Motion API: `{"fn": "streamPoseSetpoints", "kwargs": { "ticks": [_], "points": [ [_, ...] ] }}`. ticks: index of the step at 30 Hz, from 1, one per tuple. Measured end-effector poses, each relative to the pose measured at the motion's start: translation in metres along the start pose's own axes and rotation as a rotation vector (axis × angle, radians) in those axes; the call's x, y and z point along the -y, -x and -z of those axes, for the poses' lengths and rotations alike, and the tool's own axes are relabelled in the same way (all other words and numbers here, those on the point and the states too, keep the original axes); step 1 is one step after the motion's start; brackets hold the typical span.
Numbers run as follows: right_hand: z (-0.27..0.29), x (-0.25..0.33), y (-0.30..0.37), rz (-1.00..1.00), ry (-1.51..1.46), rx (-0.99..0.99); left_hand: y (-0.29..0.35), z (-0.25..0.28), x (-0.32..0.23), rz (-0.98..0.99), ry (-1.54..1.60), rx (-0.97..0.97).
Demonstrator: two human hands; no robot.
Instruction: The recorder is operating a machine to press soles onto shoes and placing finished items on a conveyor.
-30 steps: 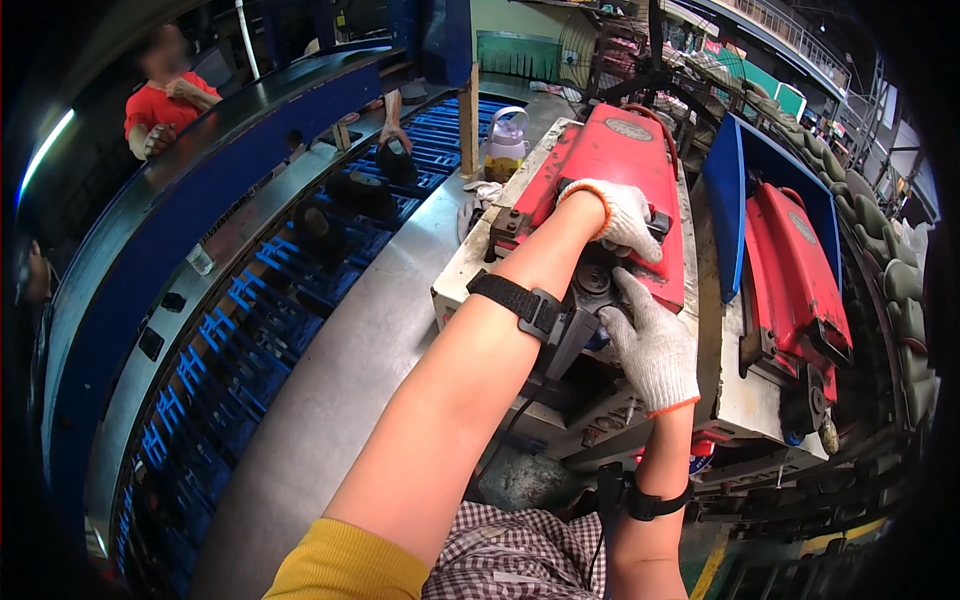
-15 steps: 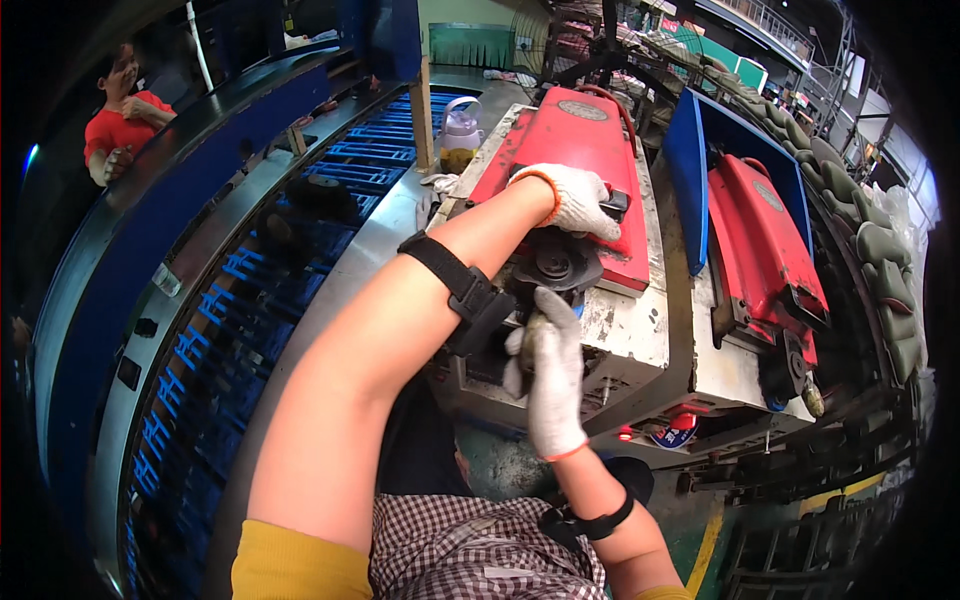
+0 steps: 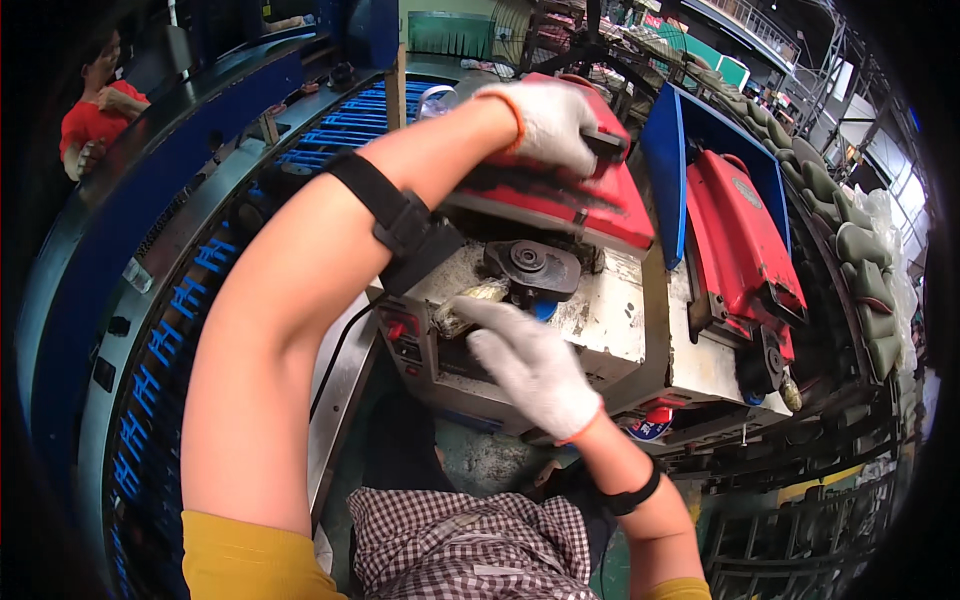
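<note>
My left hand (image 3: 550,125), in a white glove, is closed around the black handle (image 3: 606,146) of a red machine cover (image 3: 610,205). The cover's near edge is raised off the pale, scuffed machine body (image 3: 610,310). Below it a black cam plate (image 3: 530,262) with a round hub is exposed. A lever grip wrapped in yellowish tape (image 3: 487,291) points left from beside the plate. Close to that grip is my gloved right hand (image 3: 535,370), fingers stretched out; I cannot tell whether the fingertips touch it.
A second red-covered machine (image 3: 740,240) with a blue guard (image 3: 662,170) stands to the right. On the left runs a conveyor with blue slats (image 3: 185,310). A person in red (image 3: 95,120) is beyond it. Olive padded pieces (image 3: 868,260) line the far right.
My left hand has lifted the red cover's near edge up and away. The taped lever has swung to the left. My right hand has opened from around it.
</note>
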State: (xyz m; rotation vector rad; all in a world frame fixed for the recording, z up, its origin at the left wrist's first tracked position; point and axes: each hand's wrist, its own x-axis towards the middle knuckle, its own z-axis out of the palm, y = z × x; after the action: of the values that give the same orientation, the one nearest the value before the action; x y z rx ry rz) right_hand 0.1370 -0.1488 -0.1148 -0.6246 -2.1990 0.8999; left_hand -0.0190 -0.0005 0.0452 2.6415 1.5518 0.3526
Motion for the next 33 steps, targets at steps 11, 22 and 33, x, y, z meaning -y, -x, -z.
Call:
{"fn": "streamPoseSetpoints", "kwargs": {
  "ticks": [11,22,33],
  "points": [
    [0.106,-0.096,-0.131,-0.348,0.715,-0.009,0.005,0.023,0.018,-0.175,-0.367,-0.831],
    [0.112,-0.163,-0.196,-0.145,0.578,-0.121,0.104,-0.073,0.054,0.016,0.466,-0.78],
    [0.023,0.029,-0.128,-0.144,-0.741,-0.158,0.19,-0.12,0.043,0.06,2.258,-0.767]
  ]
}}
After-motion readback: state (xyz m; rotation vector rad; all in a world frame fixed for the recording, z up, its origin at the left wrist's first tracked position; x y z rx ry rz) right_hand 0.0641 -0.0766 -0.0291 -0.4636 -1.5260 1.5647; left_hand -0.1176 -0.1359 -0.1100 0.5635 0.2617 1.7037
